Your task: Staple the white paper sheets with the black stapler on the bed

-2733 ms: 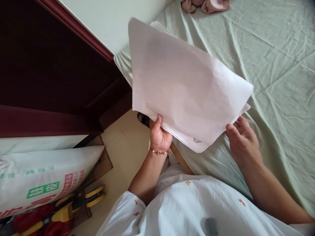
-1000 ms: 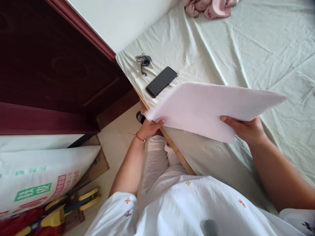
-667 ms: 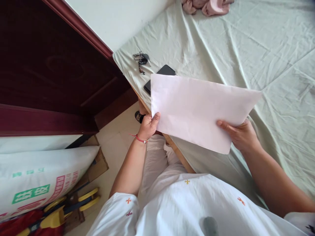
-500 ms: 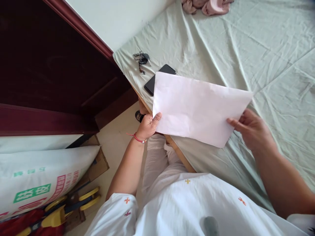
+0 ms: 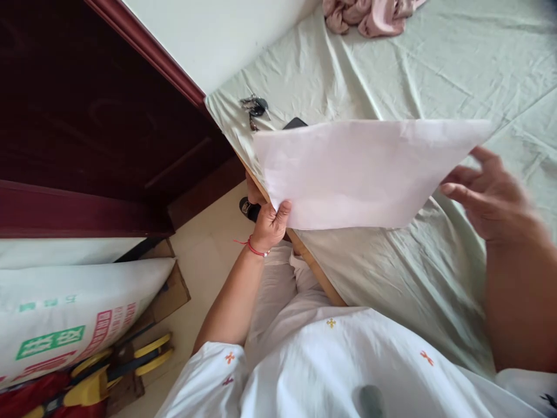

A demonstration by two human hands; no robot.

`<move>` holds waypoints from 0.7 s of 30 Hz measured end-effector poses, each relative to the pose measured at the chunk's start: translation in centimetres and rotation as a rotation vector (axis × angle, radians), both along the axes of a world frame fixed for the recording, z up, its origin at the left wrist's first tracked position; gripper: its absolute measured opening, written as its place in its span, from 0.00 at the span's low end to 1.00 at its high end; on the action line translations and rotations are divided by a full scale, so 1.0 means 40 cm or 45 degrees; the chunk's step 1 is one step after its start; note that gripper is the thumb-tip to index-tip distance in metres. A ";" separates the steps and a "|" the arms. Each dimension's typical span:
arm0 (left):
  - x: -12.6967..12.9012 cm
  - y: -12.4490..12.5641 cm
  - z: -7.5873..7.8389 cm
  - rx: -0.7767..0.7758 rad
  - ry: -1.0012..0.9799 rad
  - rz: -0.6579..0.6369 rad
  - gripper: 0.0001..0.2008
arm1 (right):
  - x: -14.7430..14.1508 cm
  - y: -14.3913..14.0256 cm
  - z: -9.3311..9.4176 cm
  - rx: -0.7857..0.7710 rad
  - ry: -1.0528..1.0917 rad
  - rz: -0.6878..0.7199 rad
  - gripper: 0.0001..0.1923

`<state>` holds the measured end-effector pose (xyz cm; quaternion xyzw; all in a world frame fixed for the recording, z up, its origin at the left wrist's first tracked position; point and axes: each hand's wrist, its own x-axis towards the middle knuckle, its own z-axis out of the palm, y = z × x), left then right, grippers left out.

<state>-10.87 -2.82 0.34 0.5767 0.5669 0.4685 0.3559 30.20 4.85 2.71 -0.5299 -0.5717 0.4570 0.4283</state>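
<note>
A sheet of white paper point(image 5: 352, 174) is held up over the bed, tilted and slightly bowed. My left hand point(image 5: 270, 225), with a red cord bracelet at the wrist, pinches its lower left corner, thumb on top. At the slanting right edge of the sheet, my right hand point(image 5: 494, 194) has its thumb and fingers spread apart. Its fingertips are close to that edge; whether they touch it I cannot tell. Behind the paper's upper left part a black phone point(image 5: 296, 123) is mostly hidden. A bunch of keys point(image 5: 256, 107) lies just beyond.
A pale green sheet point(image 5: 435, 75) covers the bed, with a crumpled pink cloth point(image 5: 369, 16) at the far side. Dark red furniture point(image 5: 96, 116) stands left. On the floor are a printed white sack point(image 5: 87, 313) and a yellow-and-black object point(image 5: 93, 389).
My right hand has moved right and up, and its fingers have spread from their grip on the paper. The sheet's right side has risen, and it covers more of the phone.
</note>
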 end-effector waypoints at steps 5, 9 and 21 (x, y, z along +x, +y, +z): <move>-0.008 -0.010 -0.050 0.045 0.162 -0.048 0.30 | -0.057 -0.058 -0.054 -0.394 0.307 0.113 0.26; -0.025 -0.020 -0.032 -0.027 0.088 -0.099 0.27 | -0.081 -0.066 -0.036 -0.143 0.105 0.011 0.21; -0.036 0.009 -0.060 -0.228 0.112 -0.200 0.23 | -0.096 -0.036 -0.015 -0.236 -0.199 0.107 0.29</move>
